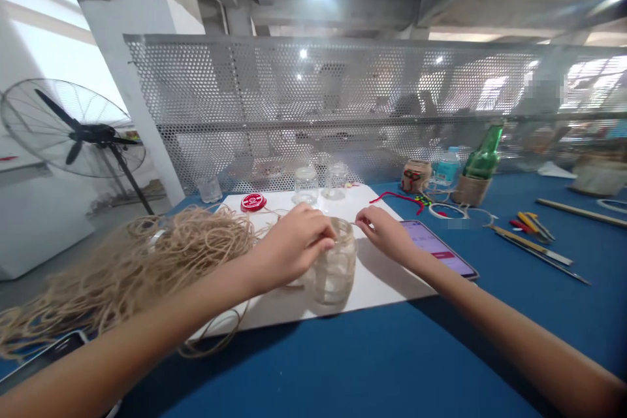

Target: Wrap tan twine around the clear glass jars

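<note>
A clear glass jar [337, 274] stands upright on a white sheet [377, 284], with thin strands of twine across its side and around its neck. My left hand [294, 245] is closed in a pinch at the left of the jar's rim; whatever lies between its fingertips is hidden. Just right of the rim, my right hand [385, 232] pinches a thin end of twine [354, 223]. A large loose heap of brown twine [191, 241] lies left of my left hand.
Behind the jar are a red lid [253, 202] and glass jars [306, 184]. A phone [441, 249] lies to the right. Farther right are a twine-wrapped jar [416, 176], a green bottle [484, 153], scissors [533, 227] and brushes [533, 248]. A perforated metal screen [274, 104] borders the table.
</note>
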A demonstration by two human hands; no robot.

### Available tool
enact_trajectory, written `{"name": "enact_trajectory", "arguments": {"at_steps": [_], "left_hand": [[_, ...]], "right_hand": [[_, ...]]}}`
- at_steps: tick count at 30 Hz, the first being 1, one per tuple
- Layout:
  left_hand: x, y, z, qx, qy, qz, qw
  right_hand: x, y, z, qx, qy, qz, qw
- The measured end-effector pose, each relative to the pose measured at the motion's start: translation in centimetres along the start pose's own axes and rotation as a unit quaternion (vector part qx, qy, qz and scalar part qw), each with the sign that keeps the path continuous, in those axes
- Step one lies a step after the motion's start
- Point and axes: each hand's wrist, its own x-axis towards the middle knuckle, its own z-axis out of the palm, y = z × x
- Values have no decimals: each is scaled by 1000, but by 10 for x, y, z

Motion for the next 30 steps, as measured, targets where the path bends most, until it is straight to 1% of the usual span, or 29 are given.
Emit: {"name": "enact_trajectory", "arguments": {"at_steps": [3,6,9,11,13,14,16,18,19,20,21,22,23,24,25,28,29,30], "left_hand": [[5,2,21,12,22,44,999],[11,0,36,26,46,73,996],[16,-6,45,23,47,67,996],[18,-9,47,-6,38,51,998],[19,-11,45,-55,38,40,997],[19,-13,43,-77,52,35,995],[19,-18,37,-90,117,22,989],[21,-29,30,-72,194,-4,978],[23,-36,28,-66,214,-27,974],[25,-43,25,-74,220,-57,971],[28,-51,23,-96,204,-91,970],[30,-59,22,-124,164,-119,971],[32,-66,21,-145,123,-133,973],[33,-73,21,-157,101,-136,973],[34,-78,20,-161,101,-129,973],[34,-86,18,-158,175,-106,966],[34,-86,16,-161,179,-104,965],[34,-85,14,-169,167,-104,966]], "right_hand": [[16,-1,-8,56,10,-3,998],[33,-9,-25,95,12,-4,995],[49,-17,-42,118,-2,-11,993],[58,-21,-50,116,-22,-16,993],[65,-25,-56,96,-34,-23,994],[68,-27,-58,85,-38,-27,995],[73,-32,-62,65,-42,-32,996],[77,-38,-65,58,-41,-36,997],[79,-41,-67,60,-41,-41,997],[81,-45,-69,63,-41,-48,996],[82,-49,-70,66,-41,-56,995],[84,-53,-71,66,-40,-65,995],[85,-57,-73,62,-38,-74,995],[86,-61,-74,56,-38,-83,994],[87,-64,-75,50,-39,-91,994],[88,-71,-77,43,-58,-112,991],[89,-72,-77,43,-65,-114,990],[89,-73,-77,44,-72,-114,990]]}}
